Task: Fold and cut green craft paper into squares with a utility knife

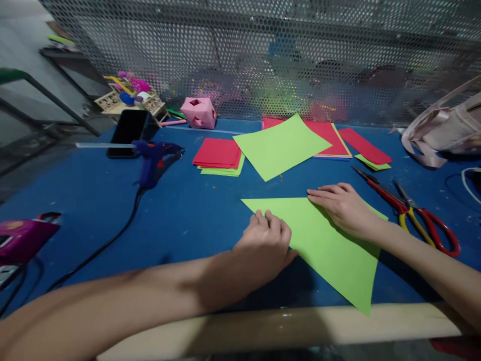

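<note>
A light green paper sheet folded into a triangle (330, 250) lies on the blue table (180, 210) near its front edge. My left hand (265, 245) rests on the sheet's left fold edge with its fingers curled under, pressing down. My right hand (343, 205) lies flat on the upper edge of the same sheet, fingers stretched out to the left. Neither hand lifts the paper.
A flat green sheet (280, 145) overlaps a red paper stack (326, 135). Small red and green squares (220, 155) lie left of it, paper strips (366, 148) to the right. Red and yellow scissors (413, 210), a blue glue gun (156, 158), a phone (130, 130), a pink paper cube (199, 113), and a pink bag (447, 128) are also there.
</note>
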A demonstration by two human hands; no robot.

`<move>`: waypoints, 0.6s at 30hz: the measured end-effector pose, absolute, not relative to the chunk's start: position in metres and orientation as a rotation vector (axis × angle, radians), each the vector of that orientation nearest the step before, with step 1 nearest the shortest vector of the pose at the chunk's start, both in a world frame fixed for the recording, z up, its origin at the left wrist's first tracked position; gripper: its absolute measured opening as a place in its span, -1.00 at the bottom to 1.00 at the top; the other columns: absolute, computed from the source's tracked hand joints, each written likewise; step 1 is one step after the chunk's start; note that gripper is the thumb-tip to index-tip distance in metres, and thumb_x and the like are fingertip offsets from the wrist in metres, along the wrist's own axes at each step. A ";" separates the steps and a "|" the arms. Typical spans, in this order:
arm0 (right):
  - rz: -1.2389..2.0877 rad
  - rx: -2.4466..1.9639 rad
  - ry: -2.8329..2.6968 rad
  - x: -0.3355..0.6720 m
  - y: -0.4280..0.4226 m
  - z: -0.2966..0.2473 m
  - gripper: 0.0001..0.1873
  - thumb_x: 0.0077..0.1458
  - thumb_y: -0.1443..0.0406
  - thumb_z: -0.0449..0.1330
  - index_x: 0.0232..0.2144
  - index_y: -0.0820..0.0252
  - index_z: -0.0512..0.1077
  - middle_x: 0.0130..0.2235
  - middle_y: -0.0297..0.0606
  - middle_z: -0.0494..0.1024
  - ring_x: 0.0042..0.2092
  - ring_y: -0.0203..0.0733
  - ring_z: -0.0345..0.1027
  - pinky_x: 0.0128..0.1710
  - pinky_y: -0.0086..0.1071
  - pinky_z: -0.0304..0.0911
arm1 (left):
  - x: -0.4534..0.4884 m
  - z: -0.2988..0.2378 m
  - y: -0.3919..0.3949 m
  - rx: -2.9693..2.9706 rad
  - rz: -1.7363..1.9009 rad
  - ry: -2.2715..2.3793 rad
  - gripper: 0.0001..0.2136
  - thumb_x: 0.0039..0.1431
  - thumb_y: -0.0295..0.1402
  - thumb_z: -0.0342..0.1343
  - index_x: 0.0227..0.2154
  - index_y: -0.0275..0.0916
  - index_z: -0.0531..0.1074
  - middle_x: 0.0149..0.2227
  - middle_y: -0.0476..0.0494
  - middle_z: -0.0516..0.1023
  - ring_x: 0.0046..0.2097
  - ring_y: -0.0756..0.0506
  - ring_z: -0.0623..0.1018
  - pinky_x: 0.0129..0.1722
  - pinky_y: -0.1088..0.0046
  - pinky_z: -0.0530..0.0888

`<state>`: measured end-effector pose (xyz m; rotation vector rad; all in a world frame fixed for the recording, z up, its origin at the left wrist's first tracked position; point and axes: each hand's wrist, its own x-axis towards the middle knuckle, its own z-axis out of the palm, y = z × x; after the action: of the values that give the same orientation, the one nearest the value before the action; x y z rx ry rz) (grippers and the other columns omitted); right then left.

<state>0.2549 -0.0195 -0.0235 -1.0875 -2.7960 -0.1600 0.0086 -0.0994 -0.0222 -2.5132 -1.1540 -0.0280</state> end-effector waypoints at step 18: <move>-0.536 -1.426 -2.660 0.332 -0.036 -0.021 -0.58 0.18 0.42 -0.06 -0.09 0.18 0.54 0.02 -0.15 0.58 -0.03 0.04 0.47 -0.10 -0.04 0.20 | 0.006 -0.027 -0.099 -2.524 -0.106 -1.119 -0.47 0.15 -0.06 0.15 -0.12 -0.57 0.48 -0.16 -0.69 0.54 -0.16 -0.43 0.60 -0.22 0.10 0.52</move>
<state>0.3322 -0.0362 -0.0210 -1.4260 -2.6604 -0.5360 0.0058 -0.0986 -0.0274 -2.5236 -1.1188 -0.1059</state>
